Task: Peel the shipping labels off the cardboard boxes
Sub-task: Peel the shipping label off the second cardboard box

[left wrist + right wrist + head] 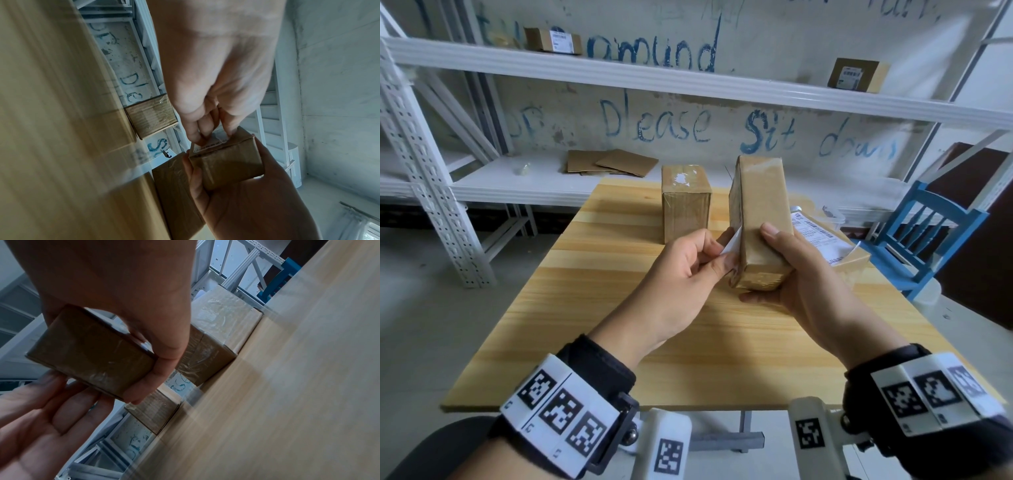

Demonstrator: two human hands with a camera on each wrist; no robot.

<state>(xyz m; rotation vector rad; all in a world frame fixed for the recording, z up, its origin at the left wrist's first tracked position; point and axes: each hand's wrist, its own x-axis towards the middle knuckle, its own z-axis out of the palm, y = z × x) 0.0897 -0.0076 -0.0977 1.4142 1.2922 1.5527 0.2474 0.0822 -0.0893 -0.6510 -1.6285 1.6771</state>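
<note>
My right hand grips the tall brown taped cardboard box upright above the pale wooden bench, bracing it against the pull. My left hand pinches the lifted corner of the white shipping label on the box's left face, positioned to peel it away

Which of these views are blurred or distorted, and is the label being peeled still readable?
Head view: sharp at centre, shelf rails bowed by the wide lens; the label shows only its blank underside. Left wrist view: wooden table streaked with motion blur; label print visible but unreadable. Right wrist view: table smeared, held box dim in shadow.
</note>
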